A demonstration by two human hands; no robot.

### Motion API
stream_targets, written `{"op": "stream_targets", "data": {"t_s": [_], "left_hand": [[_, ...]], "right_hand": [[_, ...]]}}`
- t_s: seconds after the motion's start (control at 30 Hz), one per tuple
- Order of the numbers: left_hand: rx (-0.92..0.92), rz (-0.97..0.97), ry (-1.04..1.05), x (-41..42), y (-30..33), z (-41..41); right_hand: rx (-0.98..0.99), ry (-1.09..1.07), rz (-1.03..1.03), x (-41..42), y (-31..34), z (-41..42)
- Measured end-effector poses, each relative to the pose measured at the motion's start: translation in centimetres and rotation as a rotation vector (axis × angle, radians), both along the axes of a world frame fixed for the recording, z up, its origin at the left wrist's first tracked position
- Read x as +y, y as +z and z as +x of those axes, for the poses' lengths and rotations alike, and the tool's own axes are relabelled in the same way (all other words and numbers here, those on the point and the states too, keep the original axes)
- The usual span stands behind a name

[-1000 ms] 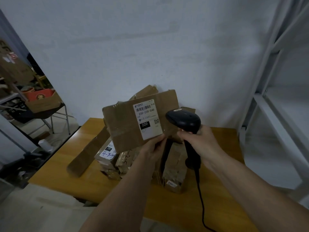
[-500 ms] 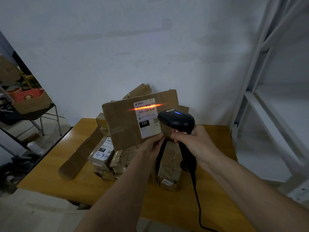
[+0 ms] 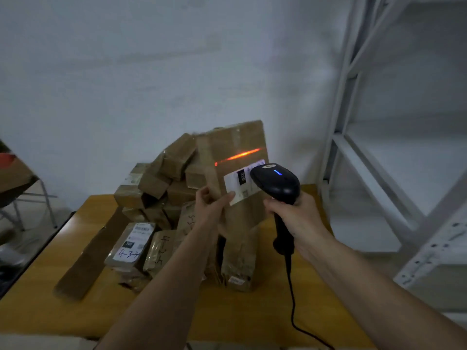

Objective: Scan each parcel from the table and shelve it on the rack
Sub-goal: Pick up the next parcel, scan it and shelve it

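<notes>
Cardboard parcel gripped; glossy black scanner.

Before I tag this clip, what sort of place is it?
Probably a small parcel depot or mailroom. A pile of taped parcels covers a wooden table, the right hand aims a corded scanner at a labelled parcel, and a white metal rack stands beside it.

Left hand grips an upright parcel; right hand holds the scanner.
</notes>
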State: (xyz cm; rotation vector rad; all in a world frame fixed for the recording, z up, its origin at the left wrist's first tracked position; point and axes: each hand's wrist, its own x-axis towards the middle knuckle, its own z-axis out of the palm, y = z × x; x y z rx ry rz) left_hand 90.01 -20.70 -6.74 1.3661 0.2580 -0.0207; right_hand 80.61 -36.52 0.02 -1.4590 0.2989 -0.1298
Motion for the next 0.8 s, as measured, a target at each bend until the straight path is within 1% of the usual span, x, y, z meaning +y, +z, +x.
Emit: {"op": "stream_targets", "data": {"t_s": [0.07,0.13,0.2,0.3,0.4,0.5,0.6,0.67,0.73,0.8], "left_hand": [[-0.073,0.194,-0.035,-0.8,-0.2,0.6],[-0.204,0.374,-0.064,-1.6,-0.7,0.9],[-0.313,0.487,-0.082,-2.2,-1.1,0.9],[-0.368,0.574,-0.188,-2.9,-1.3,0.8],[-0.432,0.709,-0.375,-3.2,-1.8,0.4],[-0.495,0.804,-0.635,-3.6,-2.6,-0.5],[-0.445,0.848,-0.926,-4.2,-3.3,-1.6],[-0.424,0.906,-1.079,-5.0,-3.9,-2.6],[-0.463,0.938,-1.155,-6.1,-4.5,-3.7],[-0.491,0.921,-1.179,-7.5,-4.7,-4.9]], "right_hand": [[0.037,-0.081,-0.014,-0.9,-0.2,-0.3],[0.046,-0.154,-0.002,-1.6,-0.5,-0.7],[0.041,-0.234,0.01,-2.1,-0.8,-1.3],[0.06,-0.36,0.008,-2.5,-1.4,-2.6],[0.105,-0.48,0.001,-2.7,-2.2,-4.3],[0.155,-0.593,0.001,-2.8,-3.1,-6.5],[0.199,-0.668,-0.022,-3.1,-3.7,-8.7],[0.218,-0.698,-0.039,-3.2,-4.0,-10.2],[0.225,-0.722,-0.047,-3.4,-4.1,-11.7],[0.23,-0.744,-0.05,-3.8,-4.3,-13.2]]}}
